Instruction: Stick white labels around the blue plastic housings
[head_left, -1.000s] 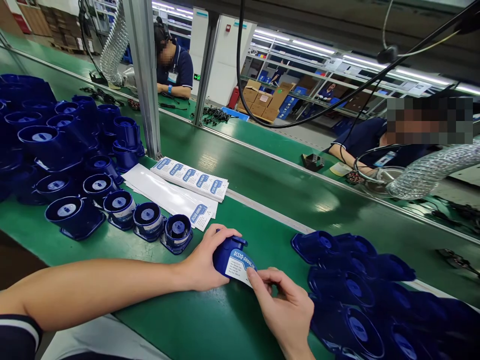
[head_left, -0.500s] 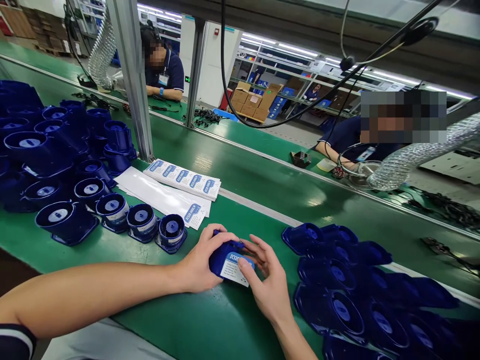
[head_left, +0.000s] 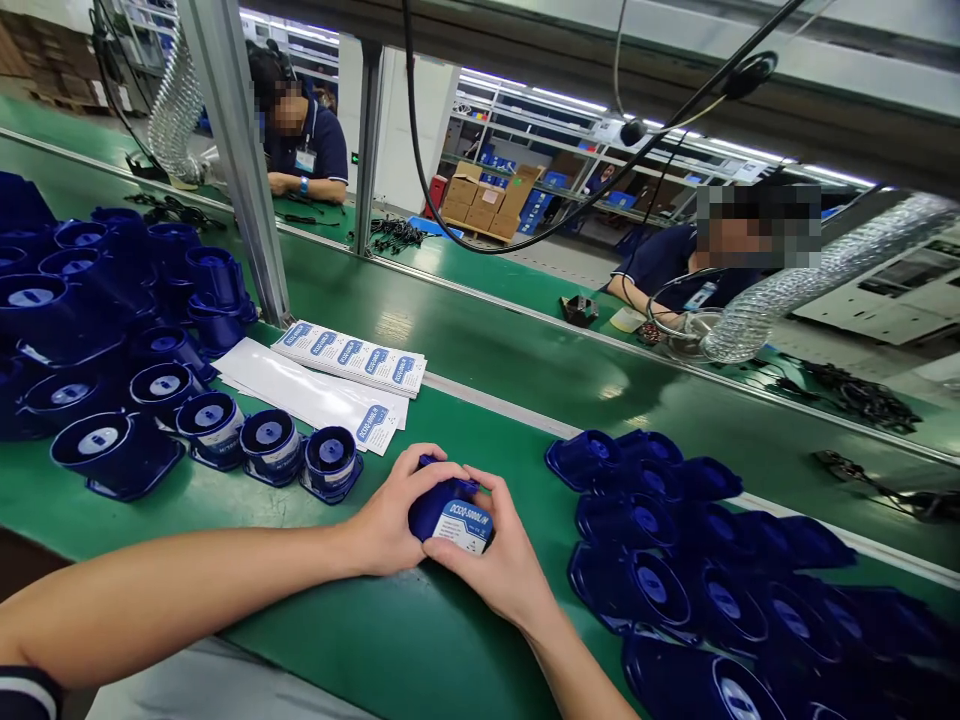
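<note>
Between my hands is a dark blue plastic housing [head_left: 426,514], tilted on its side, with a blue-and-white label [head_left: 462,526] on its curved wall. My left hand [head_left: 386,515] grips the housing from the left. My right hand [head_left: 502,545] wraps round its right side, the thumb lying along the label's lower edge and the fingers over the top. Part of the housing is hidden behind the fingers. Just beyond lie a white backing sheet [head_left: 300,390] carrying one label and a stack of printed label sheets [head_left: 349,358].
Blue housings crowd the left [head_left: 112,460], the nearest few in a row with label bands [head_left: 270,445]. More housings [head_left: 660,590] lie at the right. A metal post [head_left: 240,170] rises from the green bench [head_left: 360,650]. Two co-workers sit across the line; a black cable [head_left: 412,130] hangs overhead.
My right hand has closed round the housing, its thumb moving from the label's face down to its lower edge. The label now lies flush on the wall. The view has shifted slightly.
</note>
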